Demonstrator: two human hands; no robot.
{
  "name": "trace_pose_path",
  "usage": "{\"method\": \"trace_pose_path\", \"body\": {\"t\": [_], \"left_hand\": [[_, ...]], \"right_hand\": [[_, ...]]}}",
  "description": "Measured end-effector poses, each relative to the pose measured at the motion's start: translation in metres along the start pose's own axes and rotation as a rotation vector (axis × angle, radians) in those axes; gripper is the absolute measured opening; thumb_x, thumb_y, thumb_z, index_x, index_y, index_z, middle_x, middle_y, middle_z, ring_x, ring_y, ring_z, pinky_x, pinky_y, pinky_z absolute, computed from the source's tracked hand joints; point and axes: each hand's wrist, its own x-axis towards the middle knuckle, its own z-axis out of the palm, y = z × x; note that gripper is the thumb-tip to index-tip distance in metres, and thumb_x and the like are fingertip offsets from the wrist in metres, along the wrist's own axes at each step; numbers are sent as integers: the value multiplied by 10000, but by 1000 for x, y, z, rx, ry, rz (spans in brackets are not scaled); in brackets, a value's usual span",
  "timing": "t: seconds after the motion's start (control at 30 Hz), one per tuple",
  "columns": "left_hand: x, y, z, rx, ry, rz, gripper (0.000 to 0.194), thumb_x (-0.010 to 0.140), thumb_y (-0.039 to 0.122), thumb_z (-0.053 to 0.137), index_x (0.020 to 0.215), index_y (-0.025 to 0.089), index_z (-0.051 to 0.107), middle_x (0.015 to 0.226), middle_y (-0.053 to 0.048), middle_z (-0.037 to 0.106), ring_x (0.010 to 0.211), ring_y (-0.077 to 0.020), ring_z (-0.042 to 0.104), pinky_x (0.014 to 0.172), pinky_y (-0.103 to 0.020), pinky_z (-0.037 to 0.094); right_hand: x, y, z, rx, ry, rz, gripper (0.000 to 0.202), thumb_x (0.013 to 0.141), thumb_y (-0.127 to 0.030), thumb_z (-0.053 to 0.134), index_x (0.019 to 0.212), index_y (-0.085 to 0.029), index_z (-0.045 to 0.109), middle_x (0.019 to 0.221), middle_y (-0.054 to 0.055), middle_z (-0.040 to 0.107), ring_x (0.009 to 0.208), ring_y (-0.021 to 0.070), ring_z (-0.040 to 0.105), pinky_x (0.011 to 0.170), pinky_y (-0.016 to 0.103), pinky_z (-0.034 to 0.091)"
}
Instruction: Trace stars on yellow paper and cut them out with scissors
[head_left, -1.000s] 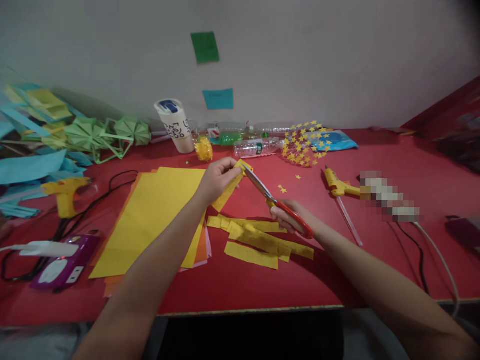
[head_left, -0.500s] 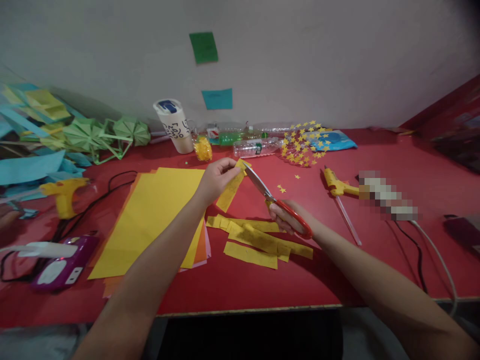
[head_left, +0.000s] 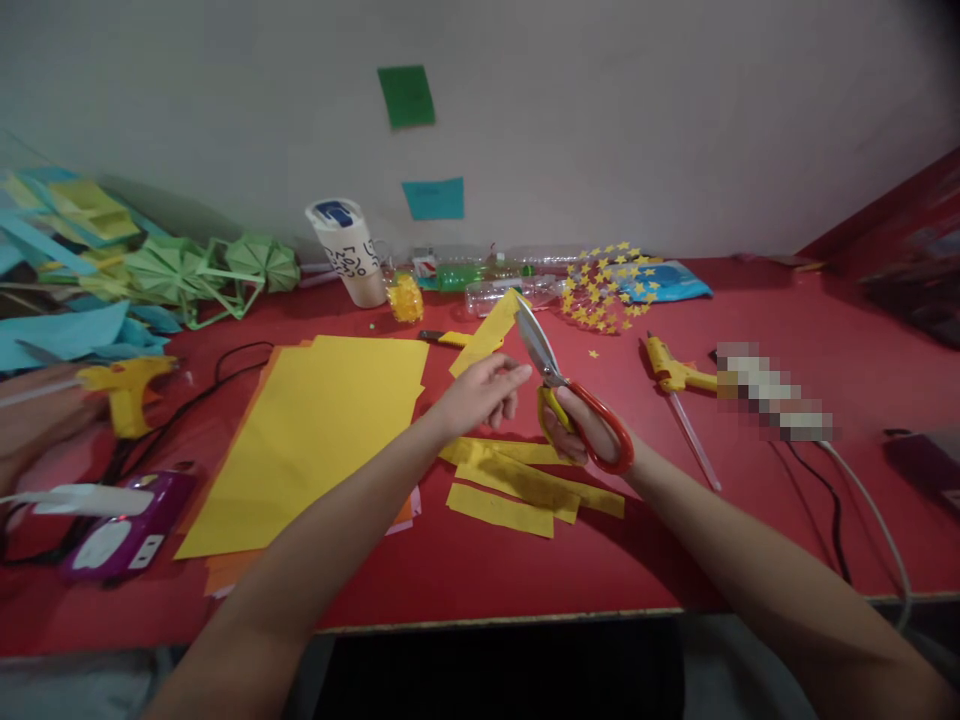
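Note:
My right hand (head_left: 581, 425) is closed around the handles of the red and yellow scissors (head_left: 600, 425), whose blades point up and away. At their tips is the upper end of a yellow paper strip (head_left: 485, 335); whether the blades grip it is unclear. My left hand (head_left: 489, 392) is just left of the scissors, loosely curled with fingers apart and nothing visible in it. Below my hands lie several yellow paper strips (head_left: 501, 510). A stack of yellow sheets (head_left: 307, 430) covers the table on the left, with orange and pink edges showing.
A utility knife (head_left: 444, 339) lies behind the stack. Further back stand a tumbler (head_left: 349, 255) and a star-covered bottle (head_left: 604, 290). Glue guns lie right (head_left: 679, 375) and left (head_left: 131, 390), where another person's hand (head_left: 45, 410) shows. A purple power block (head_left: 127, 525) sits nearby.
My left hand has come off the strip and moved down and right. The strip and scissors tips are further up and right. The knife is uncovered. The other person's hand reaches further in.

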Motion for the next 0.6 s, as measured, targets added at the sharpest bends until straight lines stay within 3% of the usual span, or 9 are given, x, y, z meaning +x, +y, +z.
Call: {"method": "trace_pose_path", "body": {"t": [0.1, 0.2, 0.27, 0.37, 0.6], "left_hand": [[6, -9, 1, -178, 271, 69, 198, 900, 372, 577, 948, 210, 474, 556, 64, 581, 403, -74, 492, 415, -191, 361], [10, -13, -3, -330, 432, 252, 259, 819, 361, 667, 896, 218, 465, 588, 74, 580, 432, -67, 499, 441, -195, 367], [11, -13, -6, -361, 434, 343, 283, 779, 396, 689, 757, 204, 483, 559, 67, 553, 428, -57, 474, 447, -203, 360], [11, -12, -10, -341, 420, 372, 372, 761, 459, 680, 579, 185, 507, 501, 48, 503, 423, -53, 433, 452, -222, 349], [11, -17, -14, -314, 496, 314, 314, 757, 402, 655, 550, 184, 564, 506, 32, 521, 454, -73, 469, 477, -238, 382]], "right_hand": [[-1, 0, 2, 0, -24, -34, 488, 886, -676, 466, 687, -230, 459, 380, -102, 353, 296, 76, 298, 350, 234, 281], [-3, -2, 5, -39, -21, 8, 501, 854, -695, 492, 683, -225, 462, 378, -104, 360, 297, 68, 301, 365, 233, 302], [-4, -4, 6, -73, -6, 41, 507, 833, -704, 509, 677, -225, 458, 378, -104, 367, 299, 66, 316, 381, 235, 326], [-4, -4, 7, -113, 4, 82, 496, 814, -693, 531, 672, -223, 461, 369, -103, 379, 297, 65, 341, 394, 237, 338], [-6, -7, 9, -186, 13, 154, 401, 824, -573, 566, 665, -214, 484, 364, -104, 388, 303, 59, 343, 408, 240, 344]]}}
